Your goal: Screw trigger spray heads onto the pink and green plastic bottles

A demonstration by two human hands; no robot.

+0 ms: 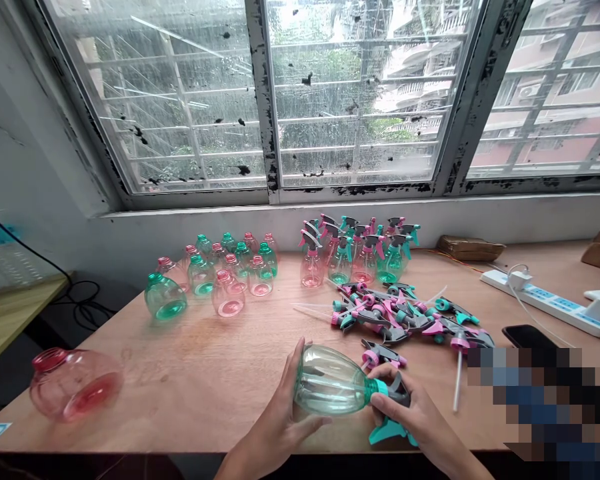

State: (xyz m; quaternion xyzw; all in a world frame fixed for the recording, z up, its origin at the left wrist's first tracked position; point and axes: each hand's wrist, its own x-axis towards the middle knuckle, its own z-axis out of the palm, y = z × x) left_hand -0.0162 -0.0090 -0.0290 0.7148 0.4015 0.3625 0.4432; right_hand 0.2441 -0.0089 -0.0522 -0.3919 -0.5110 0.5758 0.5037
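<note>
A clear green spray bottle (pixel 330 381) lies sideways in the air over the table's front edge, its base to the left. My left hand (pixel 285 417) is wrapped round the base end. At the neck, my right hand (pixel 405 407) grips the teal collar of the grey and teal spray head (pixel 393 430), whose trigger hangs downward. A straight tube shows inside the bottle. Just behind the right hand lies a loose pink and grey spray head (pixel 383 355). Further back is a pile of pink, teal and grey spray heads (pixel 395 313) with thin tubes.
Open pink and green bottles (pixel 230 293) stand in a group at the back left. Several bottles with spray heads (pixel 365 260) stand by the wall. A pink bottle (pixel 75 387) is at the front left. On the right are a power strip (pixel 545 300) and a phone (pixel 530 337).
</note>
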